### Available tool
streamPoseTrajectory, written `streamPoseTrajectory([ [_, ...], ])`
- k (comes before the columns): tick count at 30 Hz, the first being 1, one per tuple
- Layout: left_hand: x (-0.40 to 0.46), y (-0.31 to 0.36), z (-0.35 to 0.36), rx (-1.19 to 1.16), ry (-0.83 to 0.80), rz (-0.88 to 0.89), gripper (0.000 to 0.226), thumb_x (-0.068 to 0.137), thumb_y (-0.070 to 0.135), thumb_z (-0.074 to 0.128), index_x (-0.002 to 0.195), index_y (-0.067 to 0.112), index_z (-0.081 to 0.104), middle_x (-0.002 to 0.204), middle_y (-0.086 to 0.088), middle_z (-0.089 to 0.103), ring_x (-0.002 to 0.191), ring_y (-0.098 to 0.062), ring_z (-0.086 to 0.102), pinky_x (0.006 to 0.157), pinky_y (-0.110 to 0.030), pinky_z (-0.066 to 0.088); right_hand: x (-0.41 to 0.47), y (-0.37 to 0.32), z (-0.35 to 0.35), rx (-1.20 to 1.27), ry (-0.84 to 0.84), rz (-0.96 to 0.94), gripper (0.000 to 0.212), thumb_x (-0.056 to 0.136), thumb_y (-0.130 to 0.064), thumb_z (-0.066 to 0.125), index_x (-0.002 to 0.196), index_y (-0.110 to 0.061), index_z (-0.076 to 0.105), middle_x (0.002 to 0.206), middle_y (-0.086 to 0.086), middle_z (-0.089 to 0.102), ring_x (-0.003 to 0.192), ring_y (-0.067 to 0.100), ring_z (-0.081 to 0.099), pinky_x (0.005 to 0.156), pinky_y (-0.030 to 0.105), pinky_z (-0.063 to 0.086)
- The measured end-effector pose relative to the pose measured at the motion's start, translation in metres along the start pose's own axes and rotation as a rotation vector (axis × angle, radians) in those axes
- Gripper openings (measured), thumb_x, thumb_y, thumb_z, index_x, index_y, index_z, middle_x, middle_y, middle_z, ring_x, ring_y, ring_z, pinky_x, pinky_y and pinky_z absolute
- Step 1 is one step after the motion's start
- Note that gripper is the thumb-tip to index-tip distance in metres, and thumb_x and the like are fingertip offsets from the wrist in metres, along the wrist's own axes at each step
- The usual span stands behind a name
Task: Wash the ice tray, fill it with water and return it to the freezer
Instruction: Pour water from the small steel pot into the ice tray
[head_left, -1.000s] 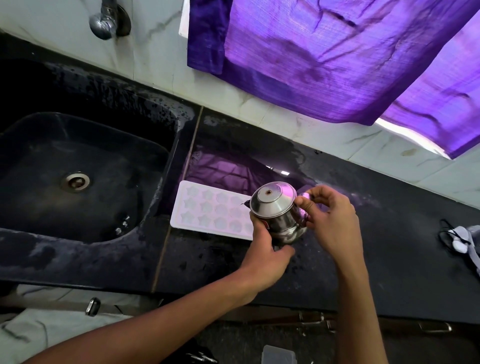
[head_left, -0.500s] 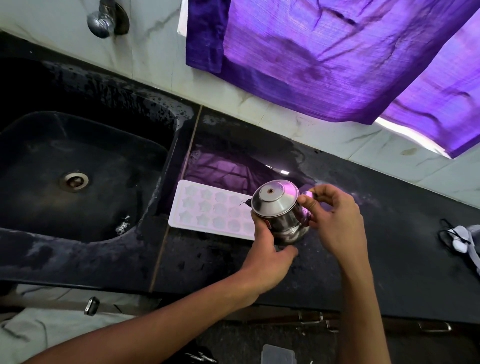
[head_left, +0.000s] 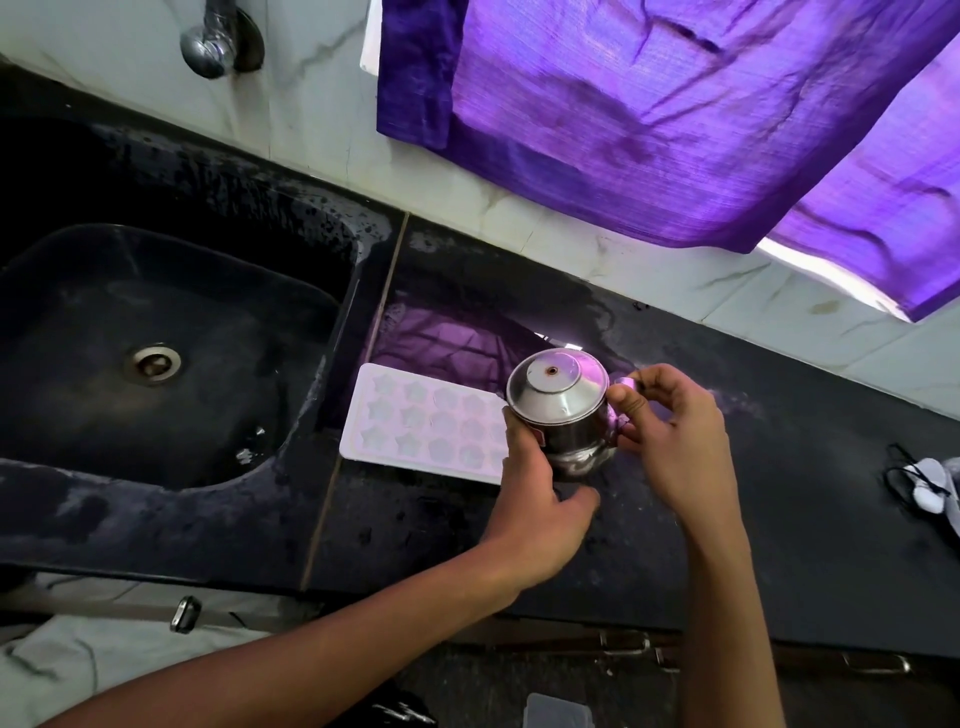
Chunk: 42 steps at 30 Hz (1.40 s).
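Note:
A white ice tray (head_left: 415, 423) with star-shaped cells lies flat on the black countertop (head_left: 805, 467), just right of the sink. At the tray's right end a small steel jug (head_left: 558, 405) with a conical lid is held above the counter. My left hand (head_left: 535, 499) wraps the jug's body from the near side. My right hand (head_left: 670, 441) grips the jug's handle at its right, thumb against the lid's rim. The lid sits on the jug. The tray's right end is hidden behind the jug and my left hand.
A black sink (head_left: 156, 353) with a drain lies to the left, under a steel tap (head_left: 208, 41) on the marble wall. A purple curtain (head_left: 675, 119) hangs over the back of the counter. A white object with black cords (head_left: 924, 483) lies at the far right.
The jug and both hands have stayed over the tray's right end with only slight shifts; my right thumb has moved closer to the lid's rim.

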<state>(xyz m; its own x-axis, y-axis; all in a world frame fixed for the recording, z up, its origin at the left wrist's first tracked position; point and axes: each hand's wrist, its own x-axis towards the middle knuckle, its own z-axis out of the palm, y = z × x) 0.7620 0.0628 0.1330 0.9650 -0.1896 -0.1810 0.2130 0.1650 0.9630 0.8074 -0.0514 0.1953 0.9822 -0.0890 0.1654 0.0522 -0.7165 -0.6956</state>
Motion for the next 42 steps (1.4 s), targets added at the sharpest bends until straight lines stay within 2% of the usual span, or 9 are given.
streamPoseTrajectory([
  [4,0.006,0.0,-0.003,0.03,0.053,0.02,0.102,0.082,0.012,0.06,0.143,0.043,-0.016,0.143,0.014,0.026,0.128,-0.005,0.031,0.084,-0.01,0.039,0.006,-0.004,0.004,0.029,-0.002,0.005,0.021,0.079,-0.047,0.061,0.083,-0.026,0.061,0.076,-0.003,0.067,0.065,0.02,0.068,0.072,0.052,0.056],
  [7,0.011,0.001,-0.006,0.014,0.069,0.024,0.1,0.082,0.01,0.06,0.143,0.044,-0.012,0.142,0.013,0.03,0.129,-0.004,0.032,0.094,-0.017,0.038,0.013,-0.006,0.009,0.023,-0.001,0.006,0.028,0.074,-0.053,0.058,0.082,-0.026,0.061,0.075,-0.003,0.067,0.066,0.023,0.067,0.07,0.053,0.056],
  [9,0.015,0.003,-0.009,-0.012,0.072,0.023,0.097,0.084,0.006,0.059,0.143,0.044,-0.009,0.139,0.015,0.033,0.125,0.0,0.035,0.097,-0.016,0.037,0.02,-0.006,0.013,0.018,-0.01,0.0,0.022,0.077,-0.05,0.062,0.081,-0.029,0.061,0.074,-0.002,0.067,0.068,0.025,0.067,0.07,0.053,0.056],
  [15,0.028,0.003,-0.019,-0.068,0.075,-0.054,0.092,0.088,0.004,0.054,0.146,0.038,-0.009,0.14,0.015,0.036,0.117,0.004,0.038,0.083,-0.007,0.033,0.038,-0.01,0.03,-0.081,-0.022,-0.034,0.013,0.081,-0.039,0.069,0.077,-0.029,0.062,0.074,-0.009,0.067,0.071,0.013,0.066,0.071,0.045,0.058],
  [19,0.037,0.002,-0.026,-0.069,0.091,-0.103,0.088,0.089,0.005,0.053,0.146,0.037,-0.006,0.13,0.014,0.045,0.096,0.011,0.047,0.064,0.002,0.037,0.047,-0.013,0.041,-0.146,-0.03,-0.032,0.017,0.082,-0.039,0.069,0.075,-0.027,0.06,0.072,-0.009,0.067,0.067,0.016,0.066,0.071,0.04,0.055],
  [23,0.043,0.0,-0.031,-0.072,0.117,-0.122,0.088,0.087,0.006,0.054,0.146,0.037,-0.003,0.134,0.011,0.046,0.114,-0.004,0.046,0.081,-0.013,0.036,0.053,-0.016,0.048,-0.185,-0.036,-0.047,0.021,0.082,-0.039,0.069,0.071,-0.026,0.057,0.068,-0.009,0.064,0.065,0.015,0.064,0.067,0.034,0.051],
  [27,0.047,0.0,-0.034,-0.07,0.127,-0.127,0.084,0.087,0.007,0.054,0.145,0.036,0.001,0.134,0.011,0.047,0.116,-0.006,0.045,0.09,-0.021,0.034,0.057,-0.018,0.051,-0.197,-0.039,-0.052,0.02,0.083,-0.039,0.068,0.071,-0.028,0.056,0.068,-0.01,0.064,0.064,0.015,0.063,0.068,0.036,0.052],
  [35,0.047,0.005,-0.037,-0.074,0.101,-0.139,0.084,0.088,0.008,0.053,0.146,0.035,-0.001,0.133,0.012,0.046,0.116,-0.005,0.044,0.091,-0.022,0.033,0.058,-0.021,0.053,-0.221,-0.04,-0.055,0.019,0.083,-0.041,0.067,0.077,-0.024,0.06,0.072,-0.01,0.064,0.068,0.016,0.064,0.067,0.035,0.052],
  [42,0.045,0.007,-0.039,-0.072,0.071,-0.132,0.083,0.09,0.008,0.053,0.146,0.034,-0.001,0.132,0.015,0.044,0.114,-0.003,0.042,0.09,-0.021,0.032,0.055,-0.022,0.052,-0.203,-0.029,-0.048,0.019,0.083,-0.04,0.068,0.078,-0.023,0.06,0.072,-0.012,0.062,0.069,0.014,0.063,0.071,0.043,0.054],
])
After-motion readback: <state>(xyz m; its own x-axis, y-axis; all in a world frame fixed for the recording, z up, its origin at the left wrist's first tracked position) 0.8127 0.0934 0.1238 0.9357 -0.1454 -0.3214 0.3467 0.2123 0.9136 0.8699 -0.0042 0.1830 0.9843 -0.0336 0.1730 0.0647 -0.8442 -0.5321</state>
